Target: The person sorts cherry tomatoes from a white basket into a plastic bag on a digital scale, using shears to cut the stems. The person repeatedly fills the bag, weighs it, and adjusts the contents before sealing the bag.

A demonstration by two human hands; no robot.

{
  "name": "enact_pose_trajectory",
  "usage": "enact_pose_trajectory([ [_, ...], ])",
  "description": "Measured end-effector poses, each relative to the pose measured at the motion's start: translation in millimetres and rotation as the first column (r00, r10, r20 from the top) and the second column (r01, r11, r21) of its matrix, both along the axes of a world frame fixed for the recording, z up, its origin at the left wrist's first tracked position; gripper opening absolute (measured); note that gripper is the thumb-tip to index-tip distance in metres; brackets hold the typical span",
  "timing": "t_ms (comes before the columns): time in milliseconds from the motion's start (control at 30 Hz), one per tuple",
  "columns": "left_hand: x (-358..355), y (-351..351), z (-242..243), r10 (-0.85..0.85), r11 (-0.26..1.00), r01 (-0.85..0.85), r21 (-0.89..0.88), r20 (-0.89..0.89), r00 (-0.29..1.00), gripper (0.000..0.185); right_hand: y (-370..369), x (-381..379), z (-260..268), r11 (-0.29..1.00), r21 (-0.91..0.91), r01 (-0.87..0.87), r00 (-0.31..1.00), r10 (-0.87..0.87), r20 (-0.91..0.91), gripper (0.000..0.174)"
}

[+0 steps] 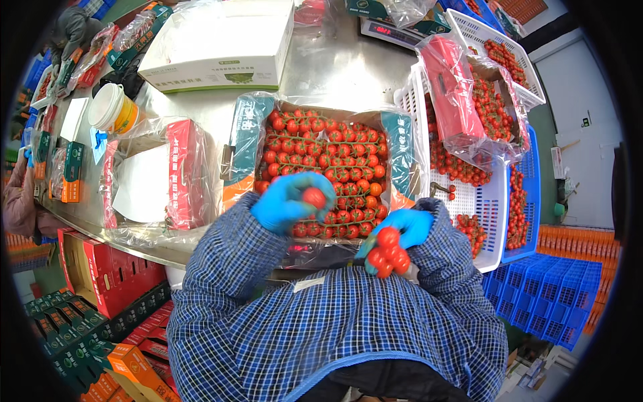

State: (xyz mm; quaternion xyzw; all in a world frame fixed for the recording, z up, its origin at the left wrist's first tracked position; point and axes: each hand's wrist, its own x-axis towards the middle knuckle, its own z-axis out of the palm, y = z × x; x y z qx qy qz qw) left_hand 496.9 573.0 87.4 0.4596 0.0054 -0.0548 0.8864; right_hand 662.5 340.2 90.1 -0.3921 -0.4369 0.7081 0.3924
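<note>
My left hand (291, 198), in a blue glove, holds a single red cherry tomato (314, 198) over the near left part of an open carton. My gloved right hand (402, 228) grips a small bunch of cherry tomatoes (389, 254) in front of the carton's near right corner. The carton (397, 145), green and orange with clear plastic film around it, holds rows of cherry tomatoes on green stems (346, 161). One tomato (375, 189) among them looks more orange. My left hand hides part of the rows.
White crates (495, 216) with tomato bunches stand at the right, a red-sided carton (449, 95) resting on one. A red carton with white lining (183, 173), a lidded bucket (113, 108) and a large white box (216, 75) are on the metal table. A scale (389, 32) stands behind. Other people are at the far left.
</note>
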Motion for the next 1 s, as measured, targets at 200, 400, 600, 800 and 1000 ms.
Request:
enact_pose_trajectory([
  [200,54.0,-15.1,-27.2,-0.071,0.657,0.073,0.75,-0.035,0.997,0.029,56.5,59.5,28.9,0.638,0.081,0.766,0.632,-0.77,0.083,0.035],
  [400,124.5,-51.6,-75.5,-0.136,-0.152,-0.168,0.974,0.148,0.98,0.043,131.4,98.6,-25.4,0.806,0.285,0.519,0.26,-0.467,0.845,0.042],
  [600,120.8,-53.3,-76.5,-0.228,-0.138,-0.046,0.989,0.014,0.974,0.047,132.5,97.6,-35.2,0.998,-0.041,-0.046,-0.351,0.022,0.936,0.046],
  [800,116.0,-55.4,-78.2,-0.207,-0.089,-0.15,0.985,0.129,0.97,0.05,134.4,83.1,-40.9,0.989,0.002,0.15,-0.206,0.029,0.978,0.045],
  [1000,113.7,-47.3,-85.7,-0.184,-0.028,-0.235,0.972,0.226,0.957,0.055,101.5,63.8,-51.5,0.844,0.485,0.23,0.093,-0.515,0.852,0.041],
])
